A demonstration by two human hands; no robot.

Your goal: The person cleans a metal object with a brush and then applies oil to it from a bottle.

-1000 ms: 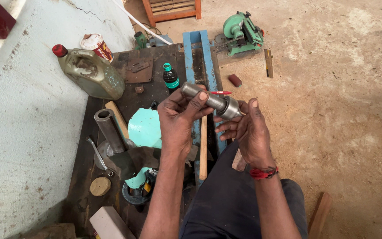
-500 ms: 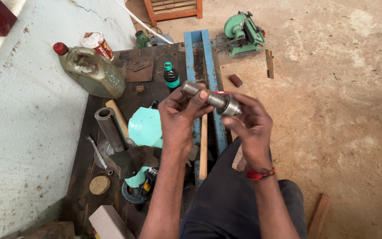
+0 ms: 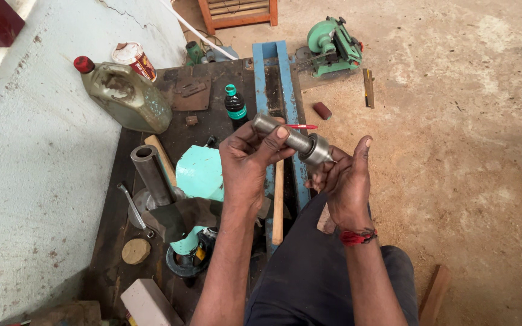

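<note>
We hold the steel shaft (image 3: 286, 136) in front of us, over the blue rail (image 3: 273, 78) on the dark desk (image 3: 122, 199). Our left hand (image 3: 250, 162) is closed around its upper end. Since half a second ago our right hand (image 3: 344, 181) has loosened: the thumb now stands up, palm cupping the bearing (image 3: 316, 150) end, so the left hand bears most of the weight.
</note>
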